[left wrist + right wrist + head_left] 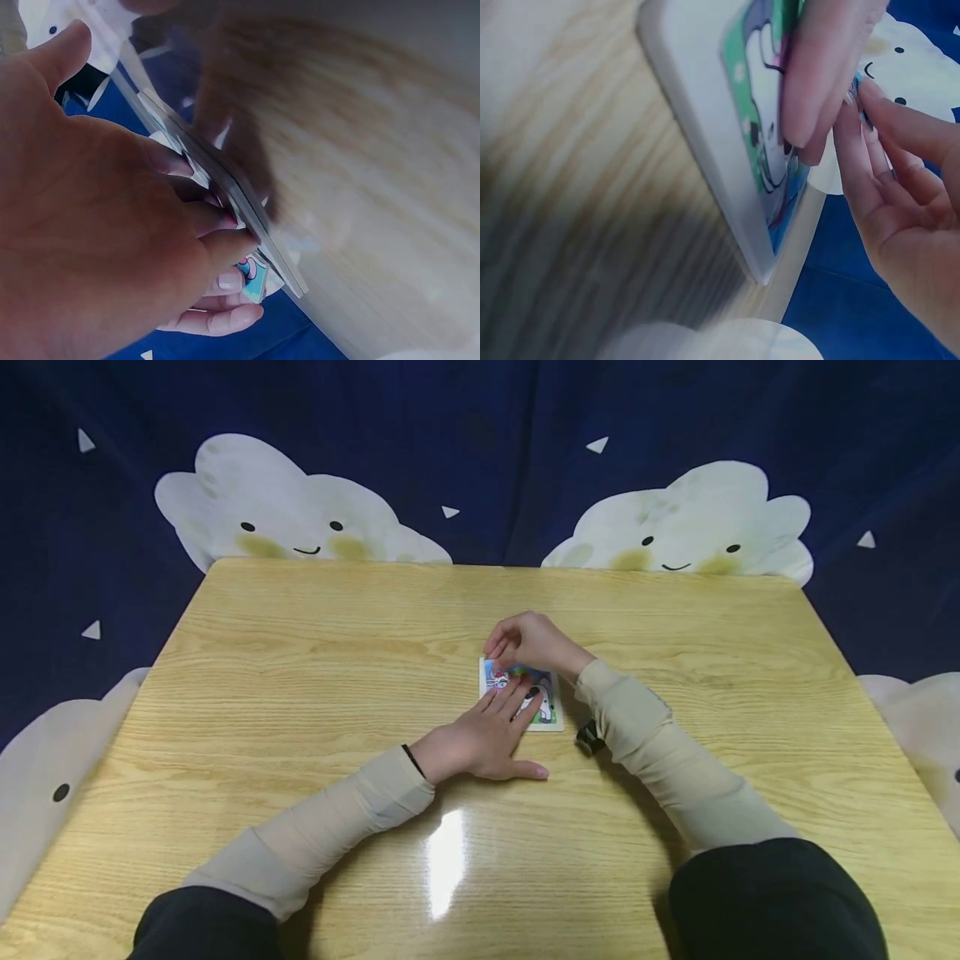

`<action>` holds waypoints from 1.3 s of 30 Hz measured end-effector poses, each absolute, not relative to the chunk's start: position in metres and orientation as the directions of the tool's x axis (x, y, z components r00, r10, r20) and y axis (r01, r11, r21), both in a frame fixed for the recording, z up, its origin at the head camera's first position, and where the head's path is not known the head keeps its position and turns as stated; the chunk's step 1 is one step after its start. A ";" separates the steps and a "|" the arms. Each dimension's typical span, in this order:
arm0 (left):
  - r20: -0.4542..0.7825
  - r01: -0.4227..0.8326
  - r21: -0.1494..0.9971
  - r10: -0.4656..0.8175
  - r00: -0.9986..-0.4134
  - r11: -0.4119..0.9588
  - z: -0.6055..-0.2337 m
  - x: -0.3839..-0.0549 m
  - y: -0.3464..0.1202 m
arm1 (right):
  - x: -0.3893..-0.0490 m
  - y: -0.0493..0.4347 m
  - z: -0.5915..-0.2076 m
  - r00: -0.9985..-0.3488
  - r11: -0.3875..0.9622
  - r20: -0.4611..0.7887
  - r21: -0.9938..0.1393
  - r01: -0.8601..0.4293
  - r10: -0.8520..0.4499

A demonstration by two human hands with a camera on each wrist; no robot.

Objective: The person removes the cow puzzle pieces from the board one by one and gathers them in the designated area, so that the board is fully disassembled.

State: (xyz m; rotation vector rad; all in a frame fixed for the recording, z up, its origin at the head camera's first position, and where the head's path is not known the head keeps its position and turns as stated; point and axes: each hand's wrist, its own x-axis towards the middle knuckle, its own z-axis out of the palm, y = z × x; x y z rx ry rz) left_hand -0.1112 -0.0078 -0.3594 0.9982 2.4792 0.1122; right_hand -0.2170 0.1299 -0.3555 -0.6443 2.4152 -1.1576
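Note:
A small puzzle board (pixel 556 713) with a white border and a cartoon animal picture lies on the table. Across its picture rests my left hand (pixel 491 739), fingers spread and straight, thumb out over the wood. Over the board's far left corner, my right hand (pixel 536 642) pinches a small puzzle piece (pixel 861 97) between thumb and fingertips. Teal and pink show on that puzzle piece (pixel 253 279) in the left wrist view. In the right wrist view, left fingers cover part of the printed picture (pixel 761 105).
The wooden table (pixel 315 643) reaches back to a dark blue curtain (pixel 495 460) with white smiling clouds. A small black device (pixel 590 737) sits under the right wrist. Light glares off the tabletop in front of the left hand.

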 end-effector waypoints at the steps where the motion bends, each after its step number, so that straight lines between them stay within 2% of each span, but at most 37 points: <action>1: -0.389 0.633 0.245 0.672 -0.630 0.735 -0.359 -0.111 -0.008 | -0.217 0.130 -0.356 -0.821 0.556 -0.147 -0.799 -0.231 -0.552; 9: -0.400 0.628 0.237 0.663 -0.632 0.741 -0.358 -0.111 -0.007 | -0.217 0.141 -0.353 -0.837 0.566 -0.128 -0.789 -0.239 -0.532; 16: -0.389 0.632 0.235 0.668 -0.635 0.738 -0.363 -0.113 -0.006 | -0.223 0.180 -0.341 -0.882 0.609 -0.104 -0.760 -0.228 -0.459; 22: -0.385 0.633 0.230 0.666 -0.639 0.740 -0.362 -0.112 -0.007 | -0.228 0.224 -0.345 -0.909 0.704 -0.147 -0.684 -0.191 -0.389; 28: -0.380 0.634 0.232 0.669 -0.639 0.737 -0.361 -0.110 -0.007 | -0.229 0.256 -0.349 -0.928 0.743 -0.197 -0.660 -0.113 -0.316; 34: -0.387 0.629 0.236 0.666 -0.638 0.740 -0.360 -0.109 -0.006 | -0.227 0.269 -0.350 -0.939 0.781 -0.210 -0.618 -0.086 -0.271; 39: -0.387 0.628 0.227 0.661 -0.643 0.744 -0.363 -0.109 -0.006 | -0.226 0.270 -0.355 -0.938 0.773 -0.213 -0.629 -0.082 -0.273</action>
